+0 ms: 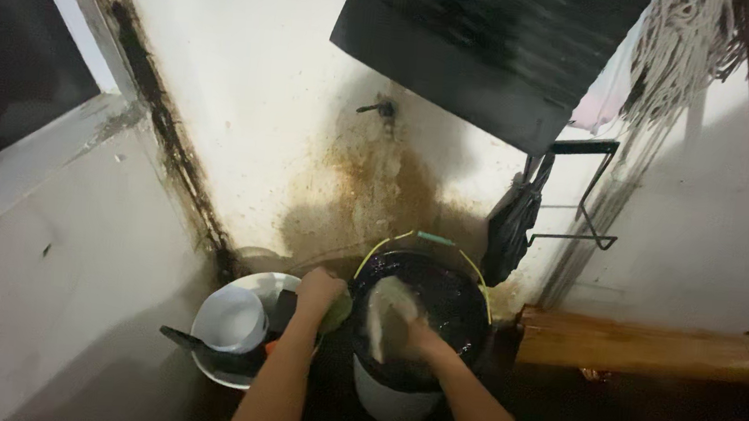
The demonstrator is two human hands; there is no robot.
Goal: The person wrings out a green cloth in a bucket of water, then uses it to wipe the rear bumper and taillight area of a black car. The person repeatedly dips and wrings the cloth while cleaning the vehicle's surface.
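My right hand (422, 335) holds a pale, wet cloth or plate-like thing (386, 315) over a dark bucket (453, 290) with a yellow-green handle; the blur keeps me from telling which it is. My left hand (321, 290) is closed on something greenish (340, 311) at the edge between the bucket and a white basin (230, 369). The basin holds a white bowl (231, 318) and a dark utensil handle (184, 339).
A tap (382, 108) sticks out of the stained white wall above the bucket. A dark slatted board (488, 44) leans overhead, a mop (678, 47) with a brown pole hangs at the right, and a wooden ledge (642, 347) lies at the right.
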